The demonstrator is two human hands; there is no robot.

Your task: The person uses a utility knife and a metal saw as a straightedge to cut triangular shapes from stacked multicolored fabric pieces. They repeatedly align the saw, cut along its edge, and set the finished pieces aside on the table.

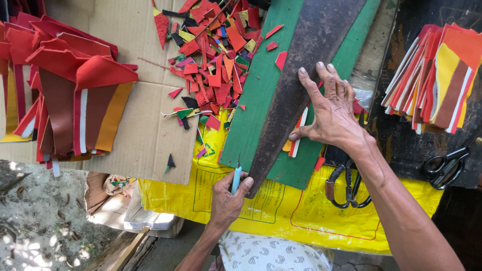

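At the near end of the bench our left hand [228, 198] has its fingers closed round a small blue-handled knife [236, 179], blade pointing away from us, its tip at the near corner of the dark template [306, 65]. Our right hand [329, 113] lies open and flat on that template, fingers spread and pointing away, thumb out to the left, pressing it down; it grips nothing.

The template is a long, dark, tapering piece, narrow near the knife and widening as it runs away and to the right. Its long axis slants from just beyond our left fingertips toward the upper right. It lies on a green board [251, 110], which slants the same way. Between the two, striped strips [300, 131] of red, white and orange show just under our right palm. So the template's left edge runs straight up from the knife tip, and the left hand is the nearer to that edge, while the right sits further along it.

Left of the board, a heap of scraps [213, 55] in red, orange, green and yellow covers a cardboard sheet [135, 140]. Further left is a stack of red and brown pieces [75, 95]. At the right, a fan of cut pieces [434, 75] rests on a dark surface, with black scissors [444, 165] below it and another pair [346, 188] by our right wrist, on a yellow sheet [301, 216].
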